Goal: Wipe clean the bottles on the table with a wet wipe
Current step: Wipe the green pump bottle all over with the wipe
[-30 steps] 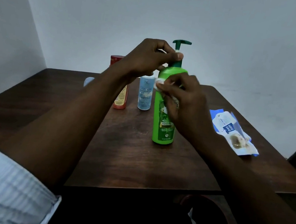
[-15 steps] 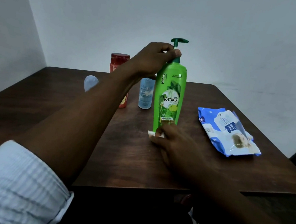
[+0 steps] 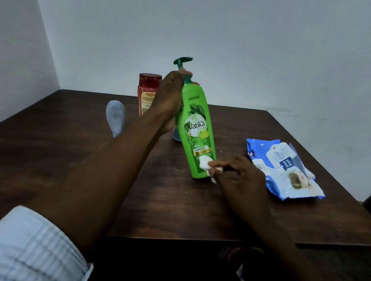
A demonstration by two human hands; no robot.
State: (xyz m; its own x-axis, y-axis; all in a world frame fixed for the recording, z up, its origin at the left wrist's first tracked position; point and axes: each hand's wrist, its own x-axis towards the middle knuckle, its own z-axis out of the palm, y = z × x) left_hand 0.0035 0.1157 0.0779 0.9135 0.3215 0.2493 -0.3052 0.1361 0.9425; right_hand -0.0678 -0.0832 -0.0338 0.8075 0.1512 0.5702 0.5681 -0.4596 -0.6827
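A tall green pump bottle [image 3: 195, 127] stands tilted to the left on the dark wooden table [image 3: 59, 159], its base still on the wood. My left hand [image 3: 170, 93] grips its neck just under the green pump. My right hand [image 3: 238, 182] pinches a crumpled white wet wipe [image 3: 206, 163] and presses it against the bottle's lower front, near the base. A red-capped bottle [image 3: 147, 90] stands behind my left wrist. A small clear blue bottle [image 3: 177, 134] is mostly hidden behind the green one.
A pale blue oval bottle [image 3: 115, 117] sits at the back left. A blue wet-wipe pack [image 3: 284, 170] lies flat to the right of my right hand. White walls close in behind and at the left. Below the table's near edge stands a dark bin [image 3: 245, 266].
The green bottle has gone from upright to leaning left. My right hand wiped down from its upper part to its base and now rubs the wipe on the lower front.
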